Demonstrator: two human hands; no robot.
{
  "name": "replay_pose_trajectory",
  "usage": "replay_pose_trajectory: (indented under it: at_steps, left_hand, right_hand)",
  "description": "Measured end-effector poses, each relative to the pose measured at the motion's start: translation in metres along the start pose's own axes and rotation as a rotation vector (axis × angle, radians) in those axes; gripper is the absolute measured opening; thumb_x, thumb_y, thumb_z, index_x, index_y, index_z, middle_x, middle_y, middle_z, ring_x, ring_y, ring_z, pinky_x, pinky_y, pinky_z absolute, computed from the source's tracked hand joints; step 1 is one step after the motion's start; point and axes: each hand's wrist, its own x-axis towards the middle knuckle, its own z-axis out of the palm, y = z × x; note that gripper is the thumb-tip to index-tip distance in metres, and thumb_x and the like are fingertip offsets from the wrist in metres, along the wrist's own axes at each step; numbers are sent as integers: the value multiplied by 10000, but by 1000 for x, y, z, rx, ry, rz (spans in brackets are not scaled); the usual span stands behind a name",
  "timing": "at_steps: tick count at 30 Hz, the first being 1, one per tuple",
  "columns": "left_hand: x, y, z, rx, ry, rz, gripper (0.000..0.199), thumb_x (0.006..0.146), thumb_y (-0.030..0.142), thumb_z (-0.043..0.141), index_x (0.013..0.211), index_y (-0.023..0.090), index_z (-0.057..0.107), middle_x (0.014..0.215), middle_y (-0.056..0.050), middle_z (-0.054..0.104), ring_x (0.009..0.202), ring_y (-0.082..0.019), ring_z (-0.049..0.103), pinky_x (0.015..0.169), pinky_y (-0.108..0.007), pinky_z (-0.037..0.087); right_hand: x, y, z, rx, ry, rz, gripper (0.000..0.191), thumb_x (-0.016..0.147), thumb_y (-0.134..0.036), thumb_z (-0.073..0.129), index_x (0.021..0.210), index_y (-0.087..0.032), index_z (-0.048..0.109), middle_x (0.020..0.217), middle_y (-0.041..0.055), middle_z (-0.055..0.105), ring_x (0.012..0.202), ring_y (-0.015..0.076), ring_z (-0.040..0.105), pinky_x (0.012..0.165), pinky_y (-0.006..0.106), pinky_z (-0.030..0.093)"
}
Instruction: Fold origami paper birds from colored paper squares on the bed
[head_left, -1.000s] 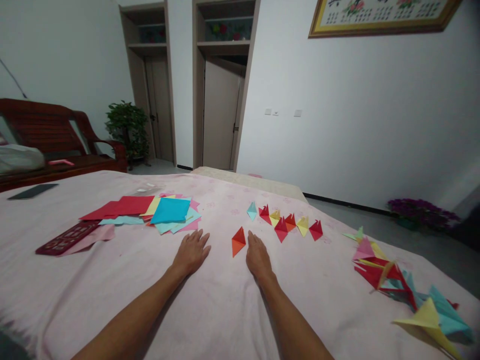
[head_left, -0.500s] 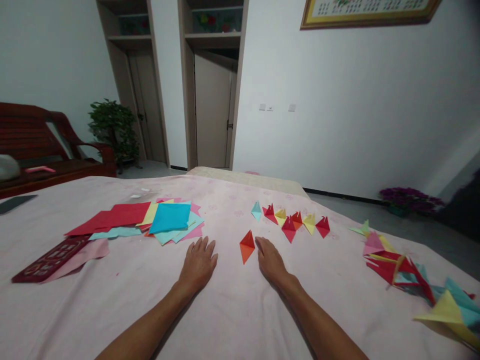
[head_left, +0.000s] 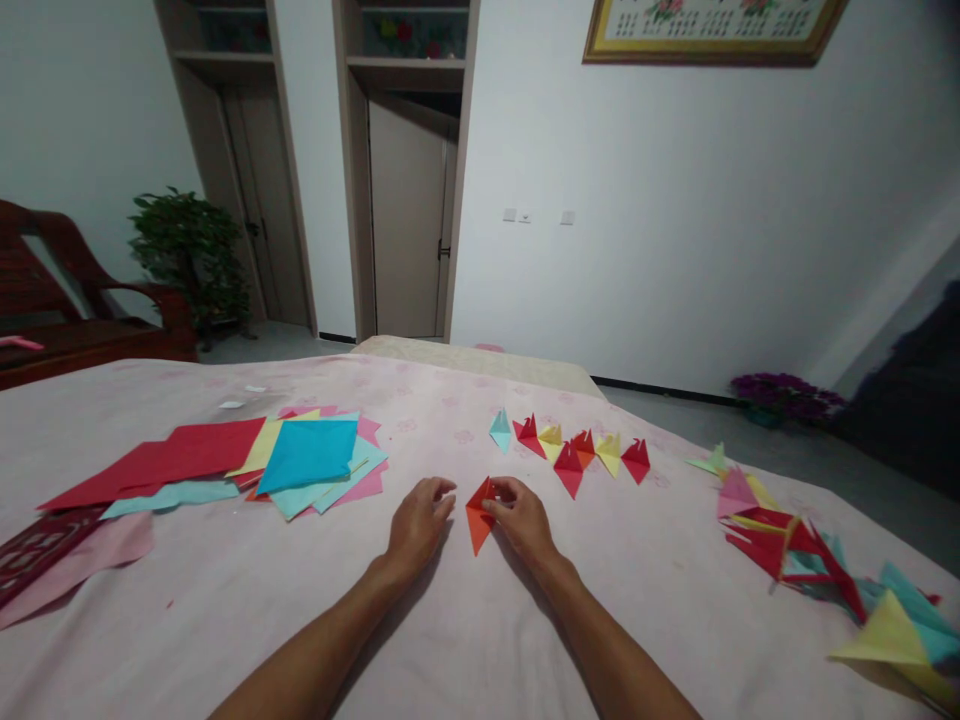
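An orange folded paper piece (head_left: 477, 527), kite-shaped with a pointed lower end, is pinched at its right side between the thumb and fingers of my right hand (head_left: 521, 520). Just left of the paper, my left hand (head_left: 420, 522) is empty, its curled fingers and thumb apart. Beyond my hands stand several small folded paper birds, among them a light blue one (head_left: 500, 430), a yellow one (head_left: 609, 454) and a red one (head_left: 636, 460). At the left lie flat paper sheets, with a blue sheet (head_left: 311, 452) on top and red sheets (head_left: 210, 450) beside it.
A pink cloth (head_left: 420, 640) covers the table. Along the right side lies a heap of larger folded papers, red (head_left: 761, 550) and yellow (head_left: 892, 632) among them. A dark red packet (head_left: 41, 550) is at the far left. Behind are a wooden bench (head_left: 97, 300) and a plant (head_left: 187, 255).
My right hand has closed on the orange paper, which lay untouched before. My left hand has lifted and curled its fingers near it. The view has shifted slightly to the right.
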Motion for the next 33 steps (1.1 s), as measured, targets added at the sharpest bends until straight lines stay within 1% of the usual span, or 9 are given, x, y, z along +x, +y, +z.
replay_pose_trajectory:
  at_steps: [2, 4, 8, 14, 18, 23, 27, 33]
  left_hand:
    - [10, 8, 12, -59, -15, 8, 172, 881, 259, 540, 989, 211, 666, 1013, -49, 693, 877, -182, 653, 764, -285, 469]
    - [14, 12, 22, -104, -31, 4, 140, 872, 266, 557, 938, 211, 667, 967, -37, 694, 828, -172, 648, 735, -273, 460]
    - [14, 12, 32, -151, -49, -6, 90, 848, 237, 573, 860, 214, 659, 895, -11, 690, 791, -157, 637, 707, -254, 443]
    - [14, 13, 31, -130, -95, 6, 75, 833, 214, 569, 789, 211, 630, 802, 12, 664, 732, -143, 604, 668, -244, 410]
    - [14, 16, 30, -116, -134, 8, 87, 840, 220, 556, 778, 213, 617, 781, 19, 657, 706, -140, 590, 655, -244, 400]
    - [15, 15, 30, -112, -157, 35, 85, 846, 228, 552, 802, 217, 625, 803, 10, 665, 719, -148, 595, 656, -251, 402]
    - [17, 15, 30, -89, -152, 50, 83, 842, 239, 562, 788, 217, 621, 803, 6, 664, 709, -150, 590, 649, -255, 400]
    - [17, 15, 30, -35, -123, 73, 67, 841, 224, 559, 799, 214, 611, 795, 10, 640, 694, -142, 573, 638, -253, 387]
  right_hand:
    - [0, 1, 2, 17, 23, 11, 261, 721, -276, 635, 962, -206, 709, 925, 54, 727, 832, 220, 655, 794, 348, 513]
    - [0, 2, 4, 29, 35, 14, 205, 729, -284, 628, 901, -208, 708, 882, 43, 723, 797, 213, 644, 769, 337, 507]
    - [-1, 2, 6, 43, 41, 3, 131, 753, -303, 620, 816, -217, 698, 816, 23, 705, 765, 200, 630, 725, 309, 492]
    - [-2, -1, 7, 21, 80, -6, 105, 765, -305, 627, 793, -219, 683, 807, 14, 687, 770, 190, 623, 717, 293, 477]
    - [-3, 0, 8, 73, 83, 29, 101, 768, -295, 626, 791, -213, 680, 796, 11, 685, 753, 182, 622, 700, 284, 476]
    - [-5, 1, 7, 161, 69, 55, 111, 779, -291, 612, 776, -201, 677, 772, 14, 684, 701, 173, 610, 661, 277, 475]
    - [-6, -4, 5, 186, 63, 52, 108, 773, -285, 621, 777, -199, 686, 777, 26, 694, 707, 180, 619, 666, 285, 485]
    - [-6, -10, 4, 243, 115, 90, 120, 764, -301, 638, 808, -198, 683, 816, 37, 709, 728, 186, 639, 672, 290, 499]
